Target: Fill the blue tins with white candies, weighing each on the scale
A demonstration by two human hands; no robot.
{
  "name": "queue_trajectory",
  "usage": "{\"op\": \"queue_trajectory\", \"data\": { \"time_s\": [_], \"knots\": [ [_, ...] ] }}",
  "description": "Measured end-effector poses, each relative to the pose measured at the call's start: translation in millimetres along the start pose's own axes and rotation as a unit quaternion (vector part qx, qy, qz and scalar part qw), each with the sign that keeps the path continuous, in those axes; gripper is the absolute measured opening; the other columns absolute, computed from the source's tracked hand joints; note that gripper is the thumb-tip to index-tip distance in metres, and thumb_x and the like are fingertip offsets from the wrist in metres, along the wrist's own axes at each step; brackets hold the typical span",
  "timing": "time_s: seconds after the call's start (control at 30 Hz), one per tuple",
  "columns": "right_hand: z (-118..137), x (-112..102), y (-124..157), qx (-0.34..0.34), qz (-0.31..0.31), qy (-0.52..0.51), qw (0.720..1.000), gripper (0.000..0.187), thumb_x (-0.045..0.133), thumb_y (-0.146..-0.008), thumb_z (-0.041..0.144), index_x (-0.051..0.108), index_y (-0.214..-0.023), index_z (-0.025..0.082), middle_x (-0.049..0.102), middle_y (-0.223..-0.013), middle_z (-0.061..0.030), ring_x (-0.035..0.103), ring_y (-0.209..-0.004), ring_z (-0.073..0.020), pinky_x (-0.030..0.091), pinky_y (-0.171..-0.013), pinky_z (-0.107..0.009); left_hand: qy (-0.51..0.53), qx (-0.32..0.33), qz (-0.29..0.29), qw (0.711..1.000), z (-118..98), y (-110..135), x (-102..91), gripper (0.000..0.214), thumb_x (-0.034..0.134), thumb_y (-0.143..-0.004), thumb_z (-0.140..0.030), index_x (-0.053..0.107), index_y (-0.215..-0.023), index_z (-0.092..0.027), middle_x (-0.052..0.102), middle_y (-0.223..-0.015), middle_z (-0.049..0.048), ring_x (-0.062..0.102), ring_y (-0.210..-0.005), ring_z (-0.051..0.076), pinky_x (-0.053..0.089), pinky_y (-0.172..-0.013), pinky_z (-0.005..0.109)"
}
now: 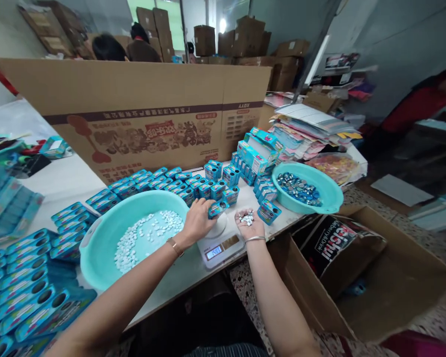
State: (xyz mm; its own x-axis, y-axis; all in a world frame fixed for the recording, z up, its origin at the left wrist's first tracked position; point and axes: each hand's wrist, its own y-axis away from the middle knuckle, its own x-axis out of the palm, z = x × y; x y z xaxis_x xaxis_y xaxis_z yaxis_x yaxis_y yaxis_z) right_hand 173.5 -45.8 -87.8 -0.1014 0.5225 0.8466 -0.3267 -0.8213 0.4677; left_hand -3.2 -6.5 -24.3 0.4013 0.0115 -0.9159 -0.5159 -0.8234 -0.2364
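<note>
My left hand (197, 220) is closed around a small blue tin (218, 208), held just over the round pan of a white digital scale (223, 244). My right hand (249, 224) lies palm up beside the scale, cupped around a small heap of white tablets (247, 218). A large teal basin (96, 238) to the left of the scale holds many more white tablets. Rows of matching blue tins (159, 181) cover the table behind my hands.
A second teal basin (332, 191) with silvery lids sits at the right. A tall cardboard sheet (141, 106) stands behind the tins. Stacked blue tins (22, 292) fill the left edge. An open carton (386, 277) stands on the floor at right. People work behind the cardboard.
</note>
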Motion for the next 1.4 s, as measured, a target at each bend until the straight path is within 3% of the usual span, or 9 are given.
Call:
{"op": "queue_trajectory", "data": {
  "time_s": [0.1, 0.27, 0.47, 0.63, 0.8, 0.93, 1.1, 1.27, 1.4],
  "knots": [
    [-3, 2, -4, 0.004, 0.004, 0.008, 1.000, 0.026, 0.044, -0.090, 0.028, 0.049, -0.066, 0.021, 0.056, -0.055, 0.0057, 0.060, -0.055, -0.0102, 0.054, -0.063, -0.031, 0.033, -0.003, 0.016, 0.999, -13, -2, -14.2, 0.042, 0.059, -0.073, -0.022, 0.059, -0.114, -0.020, 0.057, -0.103, 0.0053, 0.061, -0.089, 0.020, 0.049, -0.079, 0.029],
    [-13, 13, -14, 0.003, -0.018, 0.006, 1.000, 0.030, 0.039, -0.093, 0.030, 0.045, -0.065, 0.021, 0.051, -0.051, 0.0067, 0.059, -0.051, -0.0107, 0.050, -0.055, -0.028, 0.011, 0.037, 0.042, 0.998, -34, -12, -32.7, 0.038, 0.057, -0.073, -0.022, 0.062, -0.111, -0.023, 0.056, -0.100, 0.0038, 0.062, -0.088, 0.020, 0.048, -0.077, 0.028],
    [-24, 22, -27, -0.013, -0.004, 0.000, 1.000, 0.029, 0.043, -0.092, 0.030, 0.045, -0.064, 0.021, 0.051, -0.052, 0.0055, 0.057, -0.052, -0.0103, 0.052, -0.055, -0.025, -0.103, 0.081, 0.158, 0.979, -52, -30, -30.6, 0.023, 0.054, -0.070, -0.016, 0.063, -0.091, -0.021, 0.057, -0.097, 0.0050, 0.064, -0.073, 0.021, 0.045, -0.061, 0.030],
    [-25, 18, -29, 0.002, 0.035, 0.026, 0.999, 0.029, 0.040, -0.092, 0.032, 0.044, -0.066, 0.021, 0.049, -0.053, 0.0055, 0.053, -0.048, -0.0100, 0.050, -0.049, -0.024, -0.117, 0.093, 0.143, 0.978, -59, -40, -37.1, 0.018, 0.053, -0.074, -0.024, 0.063, -0.089, -0.021, 0.056, -0.102, 0.0064, 0.064, -0.079, 0.023, 0.046, -0.066, 0.032],
    [-24, 17, -26, 0.009, 0.033, 0.011, 0.999, 0.026, 0.048, -0.090, 0.030, 0.044, -0.066, 0.020, 0.049, -0.053, 0.0060, 0.056, -0.051, -0.0080, 0.053, -0.056, -0.021, -0.140, 0.104, 0.187, 0.967, -55, -40, -34.6, 0.019, 0.053, -0.070, -0.018, 0.063, -0.086, -0.020, 0.059, -0.097, 0.0072, 0.064, -0.077, 0.023, 0.045, -0.063, 0.032],
    [-22, 20, -21, 0.053, 0.031, -0.020, 0.998, 0.025, 0.043, -0.092, 0.029, 0.045, -0.069, 0.020, 0.051, -0.054, 0.0046, 0.055, -0.049, -0.0087, 0.049, -0.047, -0.020, -0.138, 0.103, 0.159, 0.972, -56, -42, -39.9, 0.019, 0.054, -0.074, -0.027, 0.063, -0.089, -0.020, 0.058, -0.101, 0.0074, 0.064, -0.079, 0.024, 0.046, -0.065, 0.034],
    [-17, 24, -16, 0.076, 0.029, -0.021, 0.996, 0.027, 0.038, -0.093, 0.029, 0.045, -0.069, 0.019, 0.049, -0.052, 0.0050, 0.050, -0.042, -0.0089, 0.034, -0.032, -0.016, -0.117, 0.085, 0.158, 0.977, -58, -40, -50.6, 0.018, 0.056, -0.073, -0.025, 0.063, -0.088, -0.020, 0.060, -0.101, 0.0058, 0.065, -0.080, 0.023, 0.047, -0.069, 0.031],
    [-3, 15, -13, 0.033, -0.025, -0.043, 0.998, 0.030, 0.034, -0.093, 0.025, 0.046, -0.065, 0.019, 0.051, -0.052, 0.0044, 0.056, -0.049, -0.0101, 0.051, -0.052, -0.026, -0.061, -0.003, 0.091, 0.994, -31, -30, -43.8, 0.039, 0.061, -0.072, -0.037, 0.064, -0.108, -0.022, 0.067, -0.109, 0.0056, 0.063, -0.099, 0.026, 0.044, -0.088, 0.033],
    [11, 2, -14, -0.023, -0.007, -0.018, 1.000, 0.030, 0.035, -0.091, 0.023, 0.046, -0.063, 0.019, 0.051, -0.052, 0.0043, 0.055, -0.050, -0.0095, 0.052, -0.057, -0.027, -0.052, -0.076, 0.053, 0.994, -3, -20, -24.6, 0.044, 0.062, -0.072, -0.042, 0.065, -0.110, -0.020, 0.072, -0.103, 0.0082, 0.063, -0.102, 0.029, 0.023, -0.109, 0.048]
  ]
}}
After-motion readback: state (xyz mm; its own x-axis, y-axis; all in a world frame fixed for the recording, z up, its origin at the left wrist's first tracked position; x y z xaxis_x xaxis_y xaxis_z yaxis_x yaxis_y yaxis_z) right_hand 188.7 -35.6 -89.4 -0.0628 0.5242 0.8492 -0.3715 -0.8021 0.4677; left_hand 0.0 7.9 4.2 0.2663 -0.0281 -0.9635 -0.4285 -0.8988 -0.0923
